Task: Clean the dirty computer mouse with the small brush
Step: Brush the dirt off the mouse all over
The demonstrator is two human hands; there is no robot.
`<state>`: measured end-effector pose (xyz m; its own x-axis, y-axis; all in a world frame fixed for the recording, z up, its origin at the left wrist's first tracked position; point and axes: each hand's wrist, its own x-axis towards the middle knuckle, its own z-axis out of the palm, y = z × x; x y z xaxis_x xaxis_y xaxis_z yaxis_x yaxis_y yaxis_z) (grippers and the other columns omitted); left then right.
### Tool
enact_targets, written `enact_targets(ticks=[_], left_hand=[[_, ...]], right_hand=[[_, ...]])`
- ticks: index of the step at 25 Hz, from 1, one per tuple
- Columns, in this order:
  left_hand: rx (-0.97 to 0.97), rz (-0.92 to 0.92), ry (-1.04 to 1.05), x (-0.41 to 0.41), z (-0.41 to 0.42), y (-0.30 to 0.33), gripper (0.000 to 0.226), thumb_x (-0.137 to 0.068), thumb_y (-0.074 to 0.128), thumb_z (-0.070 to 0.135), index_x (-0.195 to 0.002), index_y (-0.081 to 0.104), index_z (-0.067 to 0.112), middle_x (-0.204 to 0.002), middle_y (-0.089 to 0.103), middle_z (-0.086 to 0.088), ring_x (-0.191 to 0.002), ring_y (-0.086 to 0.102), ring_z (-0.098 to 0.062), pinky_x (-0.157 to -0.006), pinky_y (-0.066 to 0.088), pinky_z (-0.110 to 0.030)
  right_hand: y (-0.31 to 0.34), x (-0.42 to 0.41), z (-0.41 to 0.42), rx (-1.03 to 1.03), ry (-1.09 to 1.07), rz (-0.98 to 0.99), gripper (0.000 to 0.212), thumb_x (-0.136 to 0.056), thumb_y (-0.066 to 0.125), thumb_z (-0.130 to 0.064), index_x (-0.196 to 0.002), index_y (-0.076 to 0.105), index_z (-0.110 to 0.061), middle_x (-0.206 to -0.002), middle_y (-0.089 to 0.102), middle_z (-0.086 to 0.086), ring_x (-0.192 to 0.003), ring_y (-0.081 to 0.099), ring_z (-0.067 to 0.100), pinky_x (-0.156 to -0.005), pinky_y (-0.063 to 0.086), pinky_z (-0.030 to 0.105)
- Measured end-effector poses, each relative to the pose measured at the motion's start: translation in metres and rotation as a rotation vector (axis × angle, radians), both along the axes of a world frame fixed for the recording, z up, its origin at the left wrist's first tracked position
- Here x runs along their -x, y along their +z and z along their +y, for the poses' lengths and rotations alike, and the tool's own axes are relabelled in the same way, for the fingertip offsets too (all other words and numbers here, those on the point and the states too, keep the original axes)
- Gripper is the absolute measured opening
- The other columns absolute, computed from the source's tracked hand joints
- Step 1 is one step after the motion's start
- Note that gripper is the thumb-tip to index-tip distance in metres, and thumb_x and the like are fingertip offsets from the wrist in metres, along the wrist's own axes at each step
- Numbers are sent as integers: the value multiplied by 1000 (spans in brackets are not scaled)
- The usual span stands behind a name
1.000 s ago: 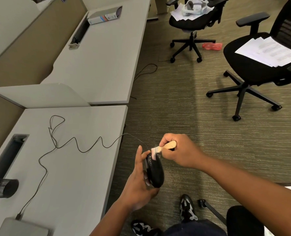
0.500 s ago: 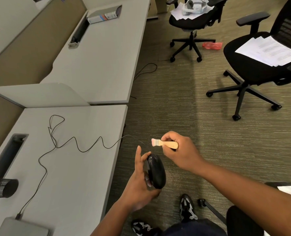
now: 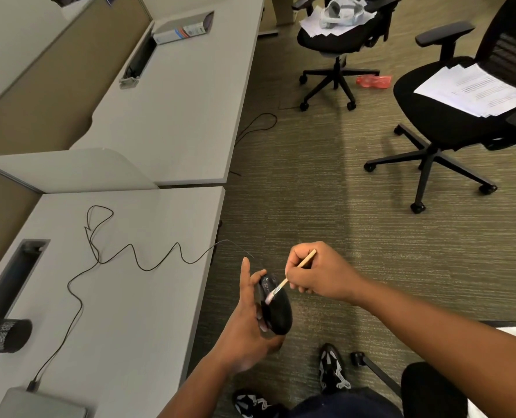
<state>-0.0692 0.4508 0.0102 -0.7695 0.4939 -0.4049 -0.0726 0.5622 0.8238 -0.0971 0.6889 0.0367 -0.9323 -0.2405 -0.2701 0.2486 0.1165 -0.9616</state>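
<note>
Beyond the desk edge, over the carpet: black computer mouse, wired, top surface speckled pale. Held off the desk in the left hand, palm wrapped under and around its near end, one finger extended straight up past its far end.
Small brush: pale wooden handle, metal ferrule, pinkish bristles. Pinched pen-fashion in the right hand, fingers closed on the handle; handle end projects above the knuckles, bristle tip slants down-left and touches the mouse's upper face, just right of the left hand's fingers.
Mouse cable: thin, black, runs from the mouse's far end leftward in loops across the desk to a plug at a grey device.
</note>
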Motion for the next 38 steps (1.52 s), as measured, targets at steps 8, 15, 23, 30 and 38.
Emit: enact_targets(ticks=[8,15,23,30,38], left_hand=[[-9,24,9,-5,6,1,155,-76,92,14,-151,-36,59,-164,16,41,-137,54,2,-102,54,-21],[-20,39,44,-8,5,0,154,-75,91,17,-149,-36,62,-162,22,38,-129,59,6,-95,55,-16],[-24,38,70,-9,4,-2,156,-72,94,21,-149,-34,65,-161,21,41,-142,40,16,-108,47,-18],[7,52,42,-9,3,1,157,-73,95,14,-151,-32,63,-160,15,48,-137,42,20,-102,46,-9],[41,58,-23,-12,4,8,151,-76,93,18,-160,-29,49,-156,3,56,-141,32,24,-120,44,-39]], right_hand=[[-6,-3,-7,-33,-83,111,5,-81,73,-21,-78,70,-19,-59,61,-12,-52,50,3,-49,41,23],[-12,-10,-8,-107,-173,180,6,-79,72,-23,-75,69,-21,-58,62,-13,-50,48,0,-48,39,19],[-13,-6,6,20,-291,45,9,-88,72,-5,-89,72,-14,-65,66,-5,-57,55,12,-52,43,29],[-7,-3,5,94,-146,-151,8,-95,65,-5,-88,68,-3,-67,73,8,-56,63,13,-50,49,25],[-11,0,3,-64,-159,9,2,-82,72,-17,-83,71,-15,-74,72,20,-58,63,18,-56,52,39]])
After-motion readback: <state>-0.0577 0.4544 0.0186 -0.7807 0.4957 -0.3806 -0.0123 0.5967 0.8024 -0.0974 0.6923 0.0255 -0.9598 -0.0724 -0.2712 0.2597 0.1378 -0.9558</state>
